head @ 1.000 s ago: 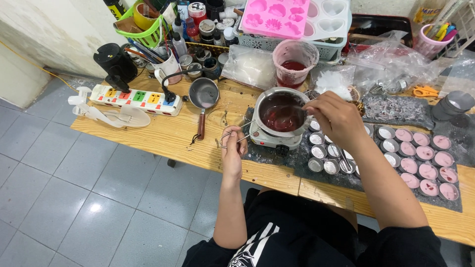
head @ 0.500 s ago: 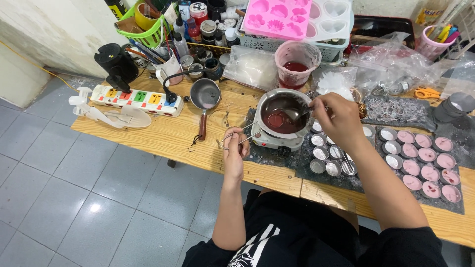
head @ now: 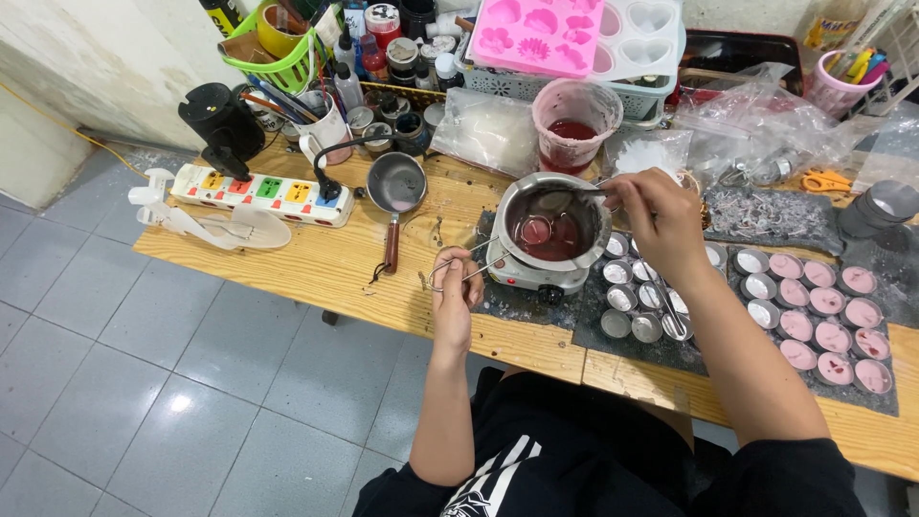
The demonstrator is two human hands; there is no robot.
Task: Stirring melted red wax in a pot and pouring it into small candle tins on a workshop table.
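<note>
A steel pot [head: 512,203] of dark red liquid sits on a small white hotplate [head: 532,277] on the wooden table [head: 325,268]. My right hand [head: 661,215] grips the handle of a small ladle [head: 538,230] whose bowl dips into the liquid. At the hotplate's left, my left hand [head: 453,292] is closed on a thin wire handle [head: 488,258] that reaches the pot. To the right stand several small round metal cups [head: 632,299], some empty, and more filled with pink wax [head: 823,304].
A small saucepan [head: 395,187] lies left of the pot, beside a white power strip [head: 263,194]. Behind are a pink-stained tub [head: 574,120], a pink mould [head: 536,33] on a basket, bottles, plastic bags and orange scissors [head: 821,180]. Grey tiled floor lies to the left.
My right hand has shifted slightly and lowered the ladle deeper into the pot. My left hand has stayed on the wire handle.
</note>
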